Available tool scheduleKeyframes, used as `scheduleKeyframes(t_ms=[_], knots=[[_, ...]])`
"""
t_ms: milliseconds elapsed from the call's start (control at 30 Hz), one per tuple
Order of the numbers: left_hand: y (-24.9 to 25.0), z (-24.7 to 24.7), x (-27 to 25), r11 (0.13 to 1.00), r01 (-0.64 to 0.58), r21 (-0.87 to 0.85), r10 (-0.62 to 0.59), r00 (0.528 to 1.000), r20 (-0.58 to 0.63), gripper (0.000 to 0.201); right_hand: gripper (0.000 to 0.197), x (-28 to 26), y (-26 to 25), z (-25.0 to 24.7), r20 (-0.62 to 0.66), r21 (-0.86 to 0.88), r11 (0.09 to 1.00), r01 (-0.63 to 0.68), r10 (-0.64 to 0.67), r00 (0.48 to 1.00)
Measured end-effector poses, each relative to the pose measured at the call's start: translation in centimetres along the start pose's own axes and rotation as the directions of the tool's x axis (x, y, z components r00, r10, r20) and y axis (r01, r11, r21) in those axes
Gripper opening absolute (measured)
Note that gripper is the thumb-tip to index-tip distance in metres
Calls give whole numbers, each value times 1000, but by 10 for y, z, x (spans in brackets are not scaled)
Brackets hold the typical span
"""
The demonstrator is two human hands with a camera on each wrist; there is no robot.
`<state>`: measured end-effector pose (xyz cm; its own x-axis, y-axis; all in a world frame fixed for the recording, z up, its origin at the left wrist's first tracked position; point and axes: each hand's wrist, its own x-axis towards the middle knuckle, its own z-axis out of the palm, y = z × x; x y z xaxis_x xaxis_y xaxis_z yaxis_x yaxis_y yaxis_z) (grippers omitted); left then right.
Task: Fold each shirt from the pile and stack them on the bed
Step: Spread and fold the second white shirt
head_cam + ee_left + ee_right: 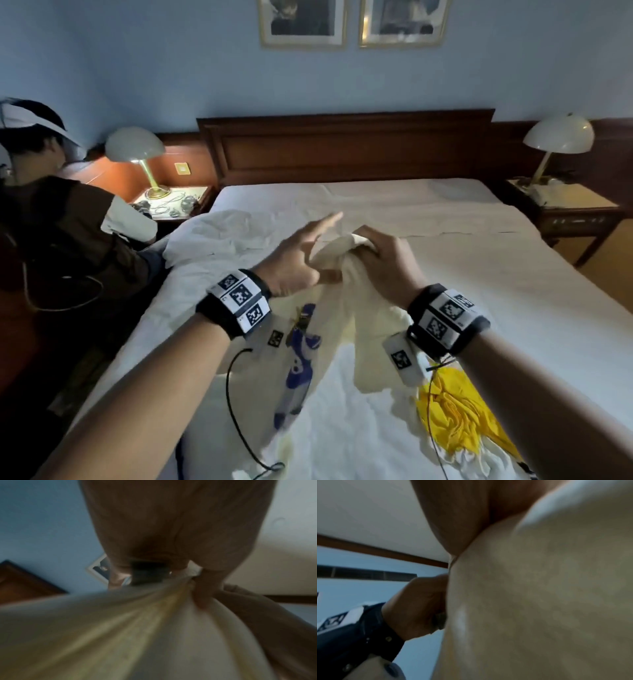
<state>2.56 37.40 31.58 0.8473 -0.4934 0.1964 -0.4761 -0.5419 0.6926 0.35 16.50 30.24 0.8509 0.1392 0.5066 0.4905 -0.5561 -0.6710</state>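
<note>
Right over the middle of the bed point(445, 274), the person is holding up a cream shirt point(346, 308). The right hand point(383, 260) is bunching the top of the shirt tight in its curled fingers point(368, 245). The left hand point(301, 260) is pinching the cloth just beside it with the thumb, while its other fingers are sticking out straight toward the headboard point(346, 147). The shirt is hanging long and narrow from the two hands, running down toward the person, and its lower end is lying on the white sheet.

A white shirt with a blue picture point(298, 359) is lying under the left wrist. A yellow shirt point(455, 414) is sitting crumpled under the right wrist, near the bed's close edge. A rumpled white sheet point(219, 236) is piled on the bed's left side. Another person point(51, 219) is bending down beside it, next to a lamp point(135, 147). A second lamp point(558, 135) is standing on the far right nightstand point(579, 209).
</note>
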Motion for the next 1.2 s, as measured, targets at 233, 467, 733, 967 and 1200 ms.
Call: scheduleKeyframes(t_ms=[233, 467, 733, 967, 1200], knots=[[0, 5, -21, 952, -6, -308, -76, 964, -254, 41, 22, -41, 28, 14, 167, -209, 966, -153, 190, 968], [-21, -18, -44, 988, 52, -143, -89, 959, -268, 45, 32, -47, 36, -6, -15, 44, 976, -212, 213, 977], [-1, 16, -23, 997, -52, -53, 40, 975, -220, 19, 15, -22, 5, 15, 65, -55, 997, -53, 56, 996], [-8, -9, -46, 880, 102, -463, -303, 872, -384, 27, 23, -56, 45, 13, 27, 53, 985, -164, 163, 986], [18, 1, -29, 991, -94, -99, 54, 937, -346, 28, 16, -17, -5, 18, -92, 293, 955, -50, 80, 992]])
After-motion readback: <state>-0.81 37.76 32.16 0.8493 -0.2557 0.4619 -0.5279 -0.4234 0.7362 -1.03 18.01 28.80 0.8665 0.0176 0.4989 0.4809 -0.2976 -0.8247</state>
